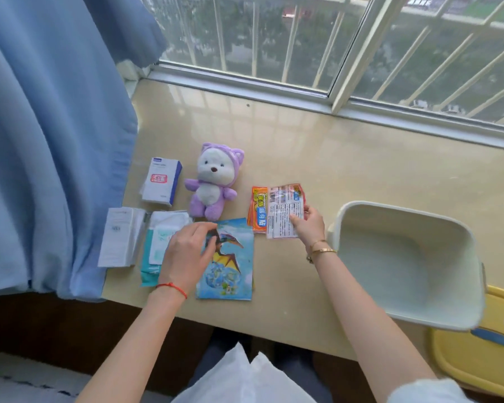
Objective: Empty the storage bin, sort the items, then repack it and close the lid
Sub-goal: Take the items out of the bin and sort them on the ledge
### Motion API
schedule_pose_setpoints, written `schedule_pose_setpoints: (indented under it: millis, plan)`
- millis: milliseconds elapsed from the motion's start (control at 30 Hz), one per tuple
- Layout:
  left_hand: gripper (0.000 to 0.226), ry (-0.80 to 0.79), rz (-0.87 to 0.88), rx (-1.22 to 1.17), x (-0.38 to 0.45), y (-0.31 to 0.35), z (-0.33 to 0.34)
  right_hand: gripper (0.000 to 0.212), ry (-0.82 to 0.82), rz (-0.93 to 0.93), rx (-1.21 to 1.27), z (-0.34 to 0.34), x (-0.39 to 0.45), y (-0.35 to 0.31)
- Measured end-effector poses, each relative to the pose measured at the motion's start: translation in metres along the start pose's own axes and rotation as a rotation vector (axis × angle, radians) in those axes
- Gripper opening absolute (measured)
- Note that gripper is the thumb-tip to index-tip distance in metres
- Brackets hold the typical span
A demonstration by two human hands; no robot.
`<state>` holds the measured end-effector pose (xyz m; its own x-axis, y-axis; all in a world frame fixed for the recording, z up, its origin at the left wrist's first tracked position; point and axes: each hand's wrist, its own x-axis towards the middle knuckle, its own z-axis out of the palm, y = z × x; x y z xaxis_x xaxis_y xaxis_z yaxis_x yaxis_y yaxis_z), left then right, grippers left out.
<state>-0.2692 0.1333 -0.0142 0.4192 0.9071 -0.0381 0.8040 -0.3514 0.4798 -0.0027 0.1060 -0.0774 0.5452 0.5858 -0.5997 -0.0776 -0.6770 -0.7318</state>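
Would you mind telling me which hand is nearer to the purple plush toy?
Left. The left hand rests on the dragon packet, just below the purple plush toy; the right hand, holding a printed sachet, is farther off to the toy's right.

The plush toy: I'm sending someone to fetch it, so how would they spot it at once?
On the beige sill below the window, look left towards the blue curtain. The plush toy lies face up between a white and blue box and orange packets. It is the only soft item: a white bear in a purple eared hood.
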Motion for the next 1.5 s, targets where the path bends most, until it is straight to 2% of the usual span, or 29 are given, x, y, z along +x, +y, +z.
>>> schedule_pose_setpoints:
  millis: [267,533,633,700,800,867,1033,1133,1367,1500]
  plan:
    - [0.024,0.001,-0.008,-0.005,0.008,-0.046,0.016,0.03,0.068,0.061,-0.125,0.057,0.069,0.029]
    - [0.027,-0.047,-0.05,-0.02,0.006,-0.051,0.054,0.037,0.104,0.021,-0.273,0.073,0.075,0.039]
    - [0.029,-0.03,-0.086,-0.047,0.003,-0.047,0.065,0.048,0.168,-0.101,-0.419,0.072,0.075,0.047]
    - [0.031,-0.028,-0.125,-0.059,-0.001,-0.046,0.074,0.063,0.231,-0.131,-0.505,0.071,0.073,0.05]
    - [0.042,-0.11,-0.222,-0.051,-0.011,-0.048,0.094,0.087,0.274,-0.052,-0.54,0.075,0.07,0.054]
    - [0.05,-0.168,-0.303,-0.042,-0.02,-0.051,0.109,0.093,0.291,-0.015,-0.552,0.08,0.07,0.056]
    - [0.072,-0.238,-0.507,0.042,-0.036,-0.054,0.139,0.089,0.327,0.025,-0.626,0.089,0.075,0.057]
    - [0.081,-0.222,-0.621,0.055,-0.037,-0.051,0.15,0.087,0.307,0.054,-0.604,0.088,0.081,0.055]
    - [0.095,-0.146,-0.813,0.005,-0.022,-0.037,0.161,0.086,0.214,0.079,-0.626,0.088,0.089,0.051]
    - [0.095,-0.111,-0.894,0.055,-0.013,-0.034,0.165,0.071,0.199,0.004,-0.528,0.089,0.085,0.047]
